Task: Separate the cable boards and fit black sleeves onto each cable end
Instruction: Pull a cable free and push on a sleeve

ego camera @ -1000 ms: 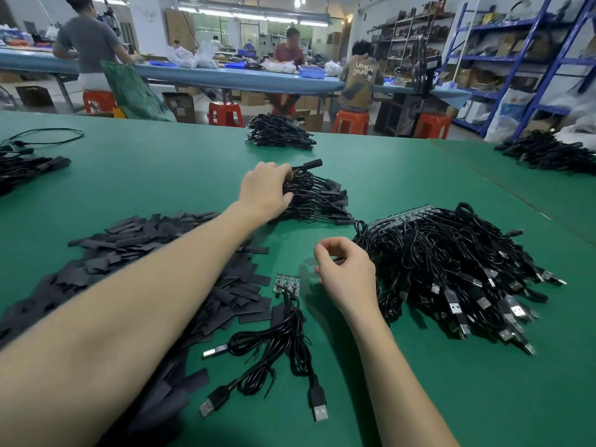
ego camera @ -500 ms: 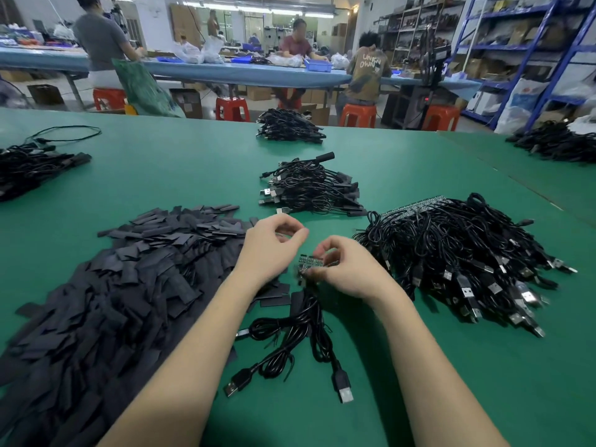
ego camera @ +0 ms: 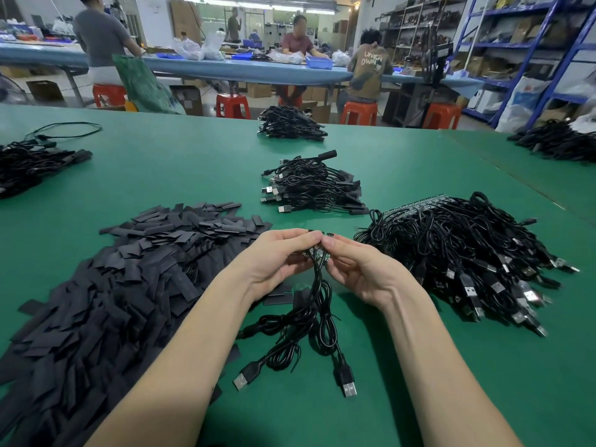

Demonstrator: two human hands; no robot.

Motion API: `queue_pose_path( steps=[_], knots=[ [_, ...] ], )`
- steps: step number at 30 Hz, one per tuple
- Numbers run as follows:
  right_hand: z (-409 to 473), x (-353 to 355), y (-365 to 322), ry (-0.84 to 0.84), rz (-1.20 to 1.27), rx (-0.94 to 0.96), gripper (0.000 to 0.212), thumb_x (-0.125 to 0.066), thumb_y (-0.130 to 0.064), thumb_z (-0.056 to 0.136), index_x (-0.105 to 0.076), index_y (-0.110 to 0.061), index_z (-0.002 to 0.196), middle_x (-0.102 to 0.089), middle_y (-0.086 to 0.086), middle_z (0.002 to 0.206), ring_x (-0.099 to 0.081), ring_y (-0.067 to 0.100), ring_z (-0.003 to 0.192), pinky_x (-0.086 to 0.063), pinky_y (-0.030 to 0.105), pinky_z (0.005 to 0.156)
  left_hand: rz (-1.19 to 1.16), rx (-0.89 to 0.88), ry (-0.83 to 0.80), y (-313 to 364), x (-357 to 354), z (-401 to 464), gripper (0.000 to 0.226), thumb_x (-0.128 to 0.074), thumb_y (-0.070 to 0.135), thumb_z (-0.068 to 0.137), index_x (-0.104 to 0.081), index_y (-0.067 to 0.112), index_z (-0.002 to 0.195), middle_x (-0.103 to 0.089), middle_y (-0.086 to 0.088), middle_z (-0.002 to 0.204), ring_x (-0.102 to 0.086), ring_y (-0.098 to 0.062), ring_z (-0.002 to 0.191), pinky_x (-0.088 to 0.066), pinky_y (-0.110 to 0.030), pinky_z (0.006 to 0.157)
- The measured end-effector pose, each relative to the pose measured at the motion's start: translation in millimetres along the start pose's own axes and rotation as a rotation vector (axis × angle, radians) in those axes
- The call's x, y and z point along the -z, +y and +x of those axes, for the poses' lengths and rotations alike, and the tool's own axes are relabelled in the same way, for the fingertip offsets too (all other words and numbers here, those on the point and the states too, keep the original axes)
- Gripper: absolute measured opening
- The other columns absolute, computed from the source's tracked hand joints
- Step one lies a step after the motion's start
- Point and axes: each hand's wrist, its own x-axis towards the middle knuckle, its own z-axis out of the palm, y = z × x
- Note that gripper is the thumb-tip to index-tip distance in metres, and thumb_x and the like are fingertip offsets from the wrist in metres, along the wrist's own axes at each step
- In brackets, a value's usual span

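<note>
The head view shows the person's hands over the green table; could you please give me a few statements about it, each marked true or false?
1. Both hands, left hand and right hand, pinch the small cable board. True.
2. The pile of black sleeves lies to the right of the hands. False: it lies to their left.
3. Cables hang from the board down to the table. True.
4. A sleeve is already on the held board. False: its green face shows bare.

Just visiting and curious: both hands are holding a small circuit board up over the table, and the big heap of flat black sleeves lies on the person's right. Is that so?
Not quite: the head view shows the sleeves heaped on the person's left. Both hands, left and right, do hold the small board.
</note>
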Motion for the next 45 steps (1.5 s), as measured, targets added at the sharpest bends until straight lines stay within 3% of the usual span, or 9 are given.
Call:
queue_pose_path(
  steps=[5, 11, 14, 21, 25, 29, 32, 37, 45],
  knots=[
    [-4.1, -3.0, 0.4, -0.102, 0.204, -0.035, 0.016, -0.077, -0.004, 0.068, -0.073, -0.004, 0.084, -0.074, 0.009, 0.074, -0.071, 0.013, 0.060, -0.059, 0.020, 0.054, -0.077, -0.027, -0.154, 4.1, 4.5, -4.9, 0.015, -0.075, 0.023, 0.080, -0.080, 0.015, 0.091, -0.074, -0.001, 0.088, -0.066, -0.009, 0.078, -0.056, -0.020, 0.072],
    [-6.1, -0.1, -10.7, -0.048, -0.161, 0.101, 0.035, -0.086, -0.012, 0.063, -0.067, -0.016, 0.093, -0.066, -0.001, 0.075, -0.056, 0.007, 0.053, -0.055, 0.021, 0.060, 0.414, 0.015, -0.169, 15.0, 19.7, -12.4, 0.012, -0.075, 0.016, 0.089, -0.072, 0.017, 0.100, -0.062, 0.008, 0.069, -0.054, -0.004, 0.059, -0.045, -0.011, 0.056],
    [-3.9, -5.1, -9.6, -0.019, -0.299, 0.136, 0.029, -0.087, -0.014, 0.071, -0.069, -0.018, 0.094, -0.067, -0.002, 0.076, -0.056, 0.006, 0.052, -0.053, 0.019, 0.056, 0.629, -0.046, -0.137, 15.1, 20.2, -10.2, 0.013, -0.073, 0.013, 0.091, -0.076, 0.024, 0.096, -0.072, 0.009, 0.084, -0.062, -0.007, 0.074, -0.049, -0.014, 0.068],
    [-3.0, -11.8, -8.7, -0.002, -0.251, 0.229, 0.030, -0.085, -0.025, 0.071, -0.073, -0.009, 0.093, -0.070, 0.002, 0.077, -0.068, 0.013, 0.066, -0.058, 0.020, 0.064, 0.339, -0.079, -0.103, 10.9, 21.2, -6.1, 0.019, -0.084, 0.031, 0.079, -0.074, 0.023, 0.093, -0.073, -0.002, 0.106, -0.068, -0.013, 0.104, -0.050, -0.036, 0.107],
    [-9.9, -3.4, -14.4, -0.009, -0.654, 0.141, 0.038, -0.072, -0.047, 0.088, -0.075, -0.012, 0.102, -0.077, 0.002, 0.088, -0.074, 0.020, 0.076, -0.059, 0.026, 0.066, 0.306, -0.122, -0.036, 12.5, 22.1, -6.6, 0.015, -0.081, 0.023, 0.080, -0.068, 0.018, 0.086, -0.069, 0.009, 0.078, -0.064, -0.001, 0.068, -0.051, -0.011, 0.070],
    [-19.6, 2.8, -16.4, -0.304, -0.963, -0.032, 0.025, -0.078, -0.044, 0.082, -0.078, -0.022, 0.093, -0.074, -0.006, 0.085, -0.072, 0.012, 0.084, -0.058, 0.027, 0.077, 0.136, -0.116, -0.060, 17.4, 20.7, -8.9, 0.023, -0.080, 0.025, 0.074, -0.063, 0.019, 0.087, -0.068, 0.003, 0.081, -0.066, -0.013, 0.075, -0.054, -0.022, 0.074],
    [-19.7, 4.6, -14.0, -0.371, -0.979, -0.082, 0.006, -0.076, -0.020, 0.089, -0.073, -0.017, 0.093, -0.068, -0.005, 0.079, -0.065, 0.009, 0.080, -0.057, 0.027, 0.079, 0.021, -0.120, -0.072, 20.7, 18.7, -11.9, 0.021, -0.077, 0.020, 0.075, -0.062, 0.016, 0.089, -0.070, 0.004, 0.082, -0.072, -0.015, 0.078, -0.057, -0.022, 0.069],
    [-23.3, 11.3, -20.5, -0.491, -0.915, -0.120, 0.022, -0.076, -0.004, 0.087, -0.067, -0.012, 0.105, -0.067, 0.003, 0.083, -0.066, 0.011, 0.077, -0.057, 0.027, 0.077, -0.197, -0.113, -0.076, 22.3, 16.2, -11.2, 0.016, -0.072, 0.012, 0.080, -0.062, 0.013, 0.092, -0.071, 0.001, 0.085, -0.076, -0.021, 0.083, -0.061, -0.026, 0.071],
    [-23.7, 18.4, -23.5, -0.546, -0.877, -0.070, 0.015, -0.070, -0.010, 0.090, -0.071, -0.021, 0.100, -0.074, 0.006, 0.086, -0.064, 0.012, 0.067, -0.045, 0.019, 0.056, -0.287, -0.102, 0.036, 25.5, 21.3, -10.4, 0.008, -0.070, 0.009, 0.084, -0.064, 0.011, 0.088, -0.070, -0.003, 0.078, -0.071, -0.014, 0.067, -0.059, -0.021, 0.060]
  ],
)
